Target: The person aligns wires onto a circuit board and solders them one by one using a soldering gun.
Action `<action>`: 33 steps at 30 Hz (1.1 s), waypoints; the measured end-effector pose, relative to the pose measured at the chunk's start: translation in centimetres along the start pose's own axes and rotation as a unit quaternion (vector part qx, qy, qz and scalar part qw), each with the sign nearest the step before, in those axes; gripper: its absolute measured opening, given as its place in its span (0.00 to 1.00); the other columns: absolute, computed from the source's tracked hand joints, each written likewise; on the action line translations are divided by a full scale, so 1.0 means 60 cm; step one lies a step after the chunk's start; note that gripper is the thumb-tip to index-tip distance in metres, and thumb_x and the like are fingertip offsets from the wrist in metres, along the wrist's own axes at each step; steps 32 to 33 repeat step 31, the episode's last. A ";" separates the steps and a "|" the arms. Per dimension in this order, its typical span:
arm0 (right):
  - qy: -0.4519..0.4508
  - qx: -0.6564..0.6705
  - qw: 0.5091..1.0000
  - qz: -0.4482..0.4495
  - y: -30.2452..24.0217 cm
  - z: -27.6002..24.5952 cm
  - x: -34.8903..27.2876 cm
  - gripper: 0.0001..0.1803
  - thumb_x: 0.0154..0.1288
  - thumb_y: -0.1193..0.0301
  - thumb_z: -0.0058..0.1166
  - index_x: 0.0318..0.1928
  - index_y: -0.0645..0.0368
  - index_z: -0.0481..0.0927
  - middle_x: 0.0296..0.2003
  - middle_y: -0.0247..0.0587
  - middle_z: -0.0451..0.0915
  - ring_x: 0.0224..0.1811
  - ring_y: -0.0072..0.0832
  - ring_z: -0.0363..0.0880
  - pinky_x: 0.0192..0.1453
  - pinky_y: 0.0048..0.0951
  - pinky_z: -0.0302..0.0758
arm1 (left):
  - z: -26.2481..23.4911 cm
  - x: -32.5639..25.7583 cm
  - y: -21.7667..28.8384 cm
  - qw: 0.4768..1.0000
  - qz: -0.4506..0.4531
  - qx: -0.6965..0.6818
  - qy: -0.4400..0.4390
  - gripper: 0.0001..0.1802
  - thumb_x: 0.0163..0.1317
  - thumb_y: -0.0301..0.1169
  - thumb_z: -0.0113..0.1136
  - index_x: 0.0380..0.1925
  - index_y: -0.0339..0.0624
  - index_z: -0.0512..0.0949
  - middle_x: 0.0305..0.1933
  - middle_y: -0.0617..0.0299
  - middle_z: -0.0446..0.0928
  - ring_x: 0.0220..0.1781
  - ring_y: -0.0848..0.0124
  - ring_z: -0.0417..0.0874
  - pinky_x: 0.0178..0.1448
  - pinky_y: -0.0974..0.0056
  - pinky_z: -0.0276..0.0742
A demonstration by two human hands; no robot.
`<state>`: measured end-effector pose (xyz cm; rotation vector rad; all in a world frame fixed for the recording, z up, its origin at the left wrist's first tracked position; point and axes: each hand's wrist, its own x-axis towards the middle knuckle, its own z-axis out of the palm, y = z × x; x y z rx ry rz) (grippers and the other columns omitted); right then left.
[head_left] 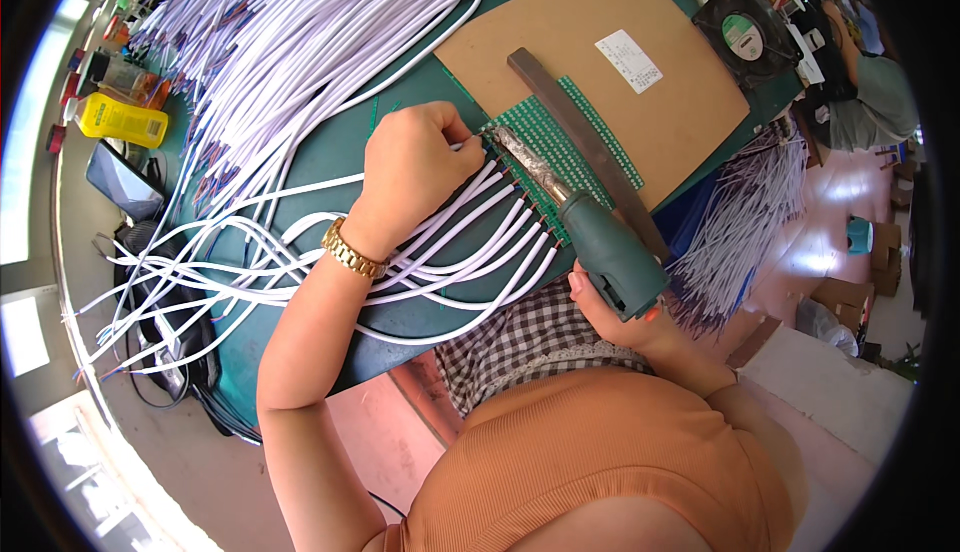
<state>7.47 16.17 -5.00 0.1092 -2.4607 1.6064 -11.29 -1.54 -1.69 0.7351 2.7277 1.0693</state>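
My right hand (pixel 618 317) grips the dark green handle of a soldering gun (pixel 610 247). Its silvery metal barrel reaches up and left, with the tip over the left corner of a green circuit board (pixel 530 137). Close to that tip, my left hand (pixel 415 167) is closed in a pinch on a white cable at the board's edge; the fingertips are partly hidden. Several white cables (pixel 470 242) run side by side from the board's near edge and loop to the left. A dark bar (pixel 575 137) lies across the board, which rests on a brown cardboard sheet (pixel 580 32).
A large bundle of white cables (pixel 300 32) covers the far left of the green table mat (pixel 330 152). At the left stand a yellow bottle (pixel 118 120) and a phone (pixel 125 180). A black fan (pixel 745 37) sits far right, and another person (pixel 875 102) is beyond it.
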 end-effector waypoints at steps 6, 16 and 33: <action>-0.008 -0.097 0.989 -0.111 -0.016 -0.006 0.015 0.09 0.46 0.81 0.55 0.33 0.62 0.76 0.29 0.43 0.75 0.25 0.37 0.76 0.27 0.30 0.74 | -0.002 0.000 -0.001 1.000 -0.006 0.000 -0.005 0.08 0.46 0.28 0.64 0.20 0.33 0.79 0.23 0.53 0.80 0.25 0.67 0.81 0.34 0.66 0.76; 0.006 -0.037 0.997 -0.069 -0.005 -0.001 0.007 0.10 0.48 0.83 0.55 0.35 0.64 0.76 0.30 0.44 0.76 0.26 0.37 0.77 0.28 0.29 0.75 | -0.002 0.002 0.002 1.000 -0.008 0.000 -0.008 0.08 0.46 0.29 0.64 0.20 0.34 0.79 0.23 0.54 0.80 0.25 0.67 0.81 0.34 0.66 0.75; -0.056 0.127 0.990 0.017 -0.009 -0.022 -0.020 0.23 0.63 0.78 0.50 0.59 0.58 0.64 0.34 0.44 0.75 0.32 0.23 0.77 0.34 0.25 0.77 | -0.002 0.002 0.000 1.000 0.007 0.019 -0.004 0.08 0.46 0.30 0.64 0.20 0.35 0.79 0.24 0.52 0.80 0.26 0.65 0.82 0.34 0.65 0.76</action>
